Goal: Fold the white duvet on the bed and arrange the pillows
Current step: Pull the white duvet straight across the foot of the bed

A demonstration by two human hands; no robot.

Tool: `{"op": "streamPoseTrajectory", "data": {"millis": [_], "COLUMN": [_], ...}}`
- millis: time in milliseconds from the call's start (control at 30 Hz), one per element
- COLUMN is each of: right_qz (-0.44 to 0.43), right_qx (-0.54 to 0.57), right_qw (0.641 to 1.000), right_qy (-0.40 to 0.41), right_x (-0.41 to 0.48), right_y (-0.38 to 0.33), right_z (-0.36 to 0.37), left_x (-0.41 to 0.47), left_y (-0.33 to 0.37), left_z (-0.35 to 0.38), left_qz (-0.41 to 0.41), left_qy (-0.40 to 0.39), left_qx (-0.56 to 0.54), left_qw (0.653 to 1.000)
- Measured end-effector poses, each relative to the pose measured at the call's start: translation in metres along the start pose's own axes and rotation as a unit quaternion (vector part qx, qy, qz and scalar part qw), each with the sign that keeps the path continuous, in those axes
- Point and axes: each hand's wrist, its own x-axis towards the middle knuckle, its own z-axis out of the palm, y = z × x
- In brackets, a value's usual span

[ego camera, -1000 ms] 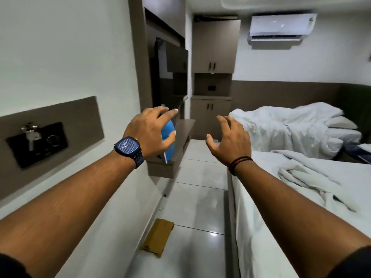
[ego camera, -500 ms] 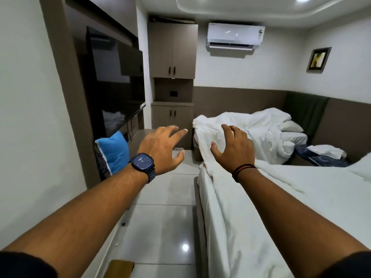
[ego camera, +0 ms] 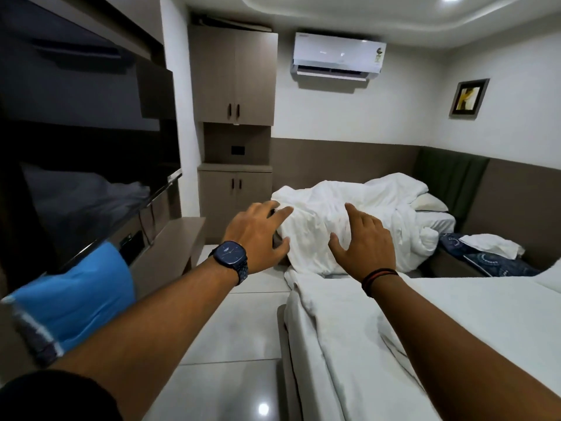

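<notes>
A crumpled white duvet (ego camera: 349, 220) is heaped on the far bed, with a white pillow (ego camera: 431, 203) partly under it at the head end. My left hand (ego camera: 258, 235), with a dark watch on the wrist, and my right hand (ego camera: 362, 240) are stretched out in front of me with fingers spread, both holding nothing. They hang in the air short of the duvet, over the gap between the beds. The near bed (ego camera: 455, 323) on my right has a rumpled white sheet at its corner.
A blue cushion (ego camera: 76, 302) lies on the shelf at my left under a dark TV (ego camera: 88, 177). Brown cupboards (ego camera: 235, 123) stand at the back. Patterned blue cloth with a white cloth (ego camera: 488, 247) on it lies between the beds. A tiled aisle (ego camera: 236, 329) runs ahead.
I have walked forward along the aisle and turned right. The far bed and duvet are closer, the blue cushion has slid to my lower left. Both hands stay open and outstretched.
</notes>
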Motion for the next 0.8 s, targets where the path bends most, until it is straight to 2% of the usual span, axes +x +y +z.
{"op": "streamPoseTrajectory", "data": {"millis": [200,433,800], "right_qz": [0.057,0.083,0.093], "right_qx": [-0.048,-0.089,-0.107], "right_qw": [0.997,0.993,0.990], "right_qy": [0.004,0.002,0.018], "right_x": [0.099,0.199,0.377], "right_y": [0.055,0.124,0.203], "right_z": [0.111,0.241,0.417], "left_x": [0.128,0.260,0.448], "left_y": [-0.068,-0.104,-0.176], "left_z": [0.111,0.261,0.430], "left_qz": [0.043,0.083,0.082], "left_qy": [-0.018,-0.035,-0.019], "left_qx": [-0.044,-0.083,-0.139], "left_qw": [0.998,0.992,0.987]}}
